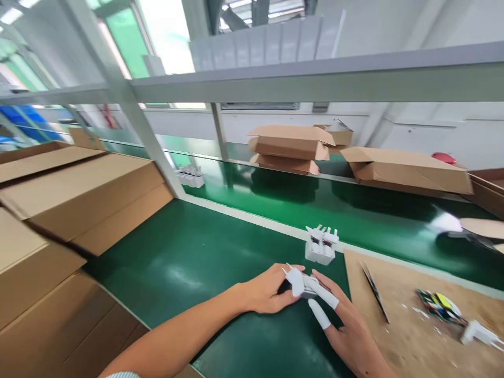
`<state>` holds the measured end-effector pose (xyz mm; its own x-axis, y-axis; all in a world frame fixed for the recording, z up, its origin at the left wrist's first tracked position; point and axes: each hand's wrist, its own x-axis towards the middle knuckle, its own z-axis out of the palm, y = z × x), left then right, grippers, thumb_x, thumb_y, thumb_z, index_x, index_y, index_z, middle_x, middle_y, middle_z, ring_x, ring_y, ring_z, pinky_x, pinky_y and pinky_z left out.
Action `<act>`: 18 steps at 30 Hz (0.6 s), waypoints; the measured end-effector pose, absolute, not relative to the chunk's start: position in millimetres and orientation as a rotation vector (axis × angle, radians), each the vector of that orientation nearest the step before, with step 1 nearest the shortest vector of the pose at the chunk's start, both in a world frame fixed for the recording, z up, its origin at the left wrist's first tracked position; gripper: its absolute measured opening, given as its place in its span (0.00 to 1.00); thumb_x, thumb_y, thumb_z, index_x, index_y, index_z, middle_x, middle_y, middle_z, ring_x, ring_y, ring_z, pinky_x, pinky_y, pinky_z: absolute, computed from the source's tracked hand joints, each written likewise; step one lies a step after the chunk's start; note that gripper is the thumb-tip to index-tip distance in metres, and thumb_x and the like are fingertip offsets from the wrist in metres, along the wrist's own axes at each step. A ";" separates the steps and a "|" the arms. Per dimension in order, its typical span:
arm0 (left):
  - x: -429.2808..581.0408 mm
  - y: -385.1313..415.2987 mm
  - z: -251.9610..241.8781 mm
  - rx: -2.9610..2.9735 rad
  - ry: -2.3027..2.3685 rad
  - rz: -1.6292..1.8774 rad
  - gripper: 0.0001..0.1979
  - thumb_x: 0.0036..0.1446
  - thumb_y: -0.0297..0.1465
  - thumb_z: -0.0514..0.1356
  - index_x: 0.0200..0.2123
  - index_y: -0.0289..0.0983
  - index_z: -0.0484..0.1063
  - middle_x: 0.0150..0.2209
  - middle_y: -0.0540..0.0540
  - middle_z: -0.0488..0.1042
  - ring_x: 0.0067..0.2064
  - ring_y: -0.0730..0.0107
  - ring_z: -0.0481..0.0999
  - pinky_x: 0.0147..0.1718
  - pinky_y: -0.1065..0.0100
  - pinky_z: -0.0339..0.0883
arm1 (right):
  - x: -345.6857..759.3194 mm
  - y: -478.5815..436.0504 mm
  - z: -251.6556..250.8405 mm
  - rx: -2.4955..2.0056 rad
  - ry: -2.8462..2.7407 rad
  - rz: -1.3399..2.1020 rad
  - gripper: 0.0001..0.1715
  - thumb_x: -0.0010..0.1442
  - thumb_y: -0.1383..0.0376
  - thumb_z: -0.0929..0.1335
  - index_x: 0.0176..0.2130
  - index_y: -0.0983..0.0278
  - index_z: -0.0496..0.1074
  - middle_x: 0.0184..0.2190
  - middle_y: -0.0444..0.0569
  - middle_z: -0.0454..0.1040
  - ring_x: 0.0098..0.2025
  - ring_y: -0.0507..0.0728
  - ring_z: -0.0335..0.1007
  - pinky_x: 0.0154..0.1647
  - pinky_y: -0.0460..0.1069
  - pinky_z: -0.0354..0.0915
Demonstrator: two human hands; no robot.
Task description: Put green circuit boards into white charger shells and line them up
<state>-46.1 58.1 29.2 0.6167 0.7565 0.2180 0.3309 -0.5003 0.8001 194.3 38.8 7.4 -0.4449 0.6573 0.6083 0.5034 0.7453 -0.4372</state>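
My left hand [271,290] is closed on a small white plastic housing [300,283] just above the green mat [189,252]. White finger covers sit on the thumb and a finger of my right hand [344,320], which reaches the same housing from the right, its thumb and finger curled about its right side. Just behind my hands stands a white block of similar housings [321,251] with prongs pointing up.
A brown board [397,325] at the right bears tweezers [376,294], a circuit board [441,305] and a white plug [479,333]. Cardboard boxes [98,194] line the left. Behind a pale rail [236,212] runs a green belt [220,191] with more boxes [413,170] beyond.
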 end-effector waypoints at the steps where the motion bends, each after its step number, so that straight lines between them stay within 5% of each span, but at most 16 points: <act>1: -46.4 57.4 32.1 2.040 0.881 0.717 0.18 0.68 0.37 0.56 0.58 0.38 0.72 0.62 0.36 0.73 0.68 0.50 0.68 0.66 0.49 0.62 | 193.2 41.6 3.6 -0.844 -2.165 0.248 0.29 0.68 0.70 0.64 0.66 0.57 0.64 0.59 0.55 0.74 0.58 0.62 0.76 0.57 0.56 0.77; 4: -47.5 53.8 35.6 1.864 0.963 0.710 0.27 0.68 0.43 0.56 0.66 0.41 0.64 0.68 0.38 0.66 0.68 0.48 0.68 0.67 0.46 0.61 | 189.3 45.8 -0.1 -0.791 -2.182 0.213 0.27 0.67 0.70 0.63 0.63 0.56 0.67 0.53 0.52 0.79 0.50 0.60 0.82 0.50 0.51 0.79; 9: -50.5 46.9 28.4 1.669 0.912 0.864 0.50 0.63 0.45 0.64 0.75 0.39 0.37 0.69 0.33 0.65 0.65 0.50 0.71 0.67 0.45 0.59 | 182.6 40.6 16.6 -0.837 -2.127 0.187 0.22 0.66 0.69 0.64 0.59 0.58 0.69 0.48 0.51 0.80 0.45 0.60 0.83 0.46 0.50 0.80; 12: -49.5 45.8 21.6 1.691 0.897 0.993 0.52 0.59 0.44 0.68 0.75 0.40 0.40 0.67 0.33 0.67 0.69 0.49 0.66 0.70 0.43 0.53 | 178.5 37.9 24.6 -0.875 -2.112 0.213 0.20 0.66 0.70 0.64 0.56 0.57 0.72 0.48 0.52 0.79 0.44 0.59 0.82 0.45 0.51 0.80; 18: -40.0 50.8 8.1 1.710 0.984 1.226 0.34 0.63 0.34 0.63 0.68 0.41 0.56 0.51 0.43 0.78 0.50 0.61 0.79 0.56 0.51 0.72 | 174.5 40.4 16.7 -0.820 -2.224 0.257 0.21 0.64 0.75 0.63 0.52 0.59 0.74 0.47 0.54 0.76 0.42 0.58 0.80 0.40 0.52 0.80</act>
